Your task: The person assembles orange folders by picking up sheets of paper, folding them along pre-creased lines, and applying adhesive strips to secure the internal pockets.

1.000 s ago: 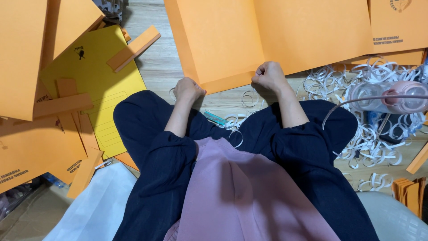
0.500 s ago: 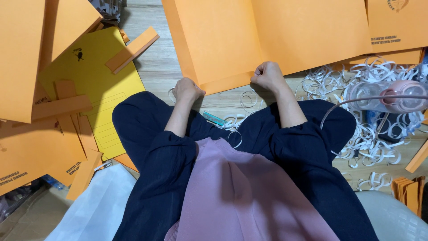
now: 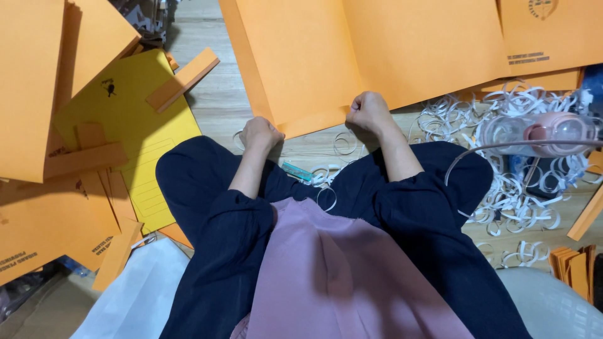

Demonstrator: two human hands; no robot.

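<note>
On the wood floor [image 3: 213,100] in front of my knees lay the big orange card sheet [image 3: 377,56], folded w/ a crease down the middle. Both hands were at its near edge. Left hand [image 3: 260,133] was clenched into a fist, knuckles up, pressing at the sheet's lower left corner. Right hand [image 3: 367,112] was also curled tight, sitting on the near edge just right of the crease. Couldn't tell if either fist pinched the card or only pushed down on it; fingertips were tucked under, out of sight.

I sat cross-legged, dark trousers, pink top. Between my knees, just below left hand, was a small teal tool [image 3: 296,172], lying flat, not touched. White paper strip curls [image 3: 502,194] were piled to my right, a few loose loops also btwn my legs. A clear bottle w/ pink cap [image 3: 540,130] lay on its side on top of the curls, well right of right hand.

To my left: yellow folder [image 3: 135,138] flat on the floor, orange strip pieces [image 3: 182,78] over it, more orange sheets [image 3: 31,81] stacked at far left. White bag [image 3: 135,295] by my left thigh. Another orange sheet w/ printing [image 3: 553,31] top right, touching the big one's right side.
</note>
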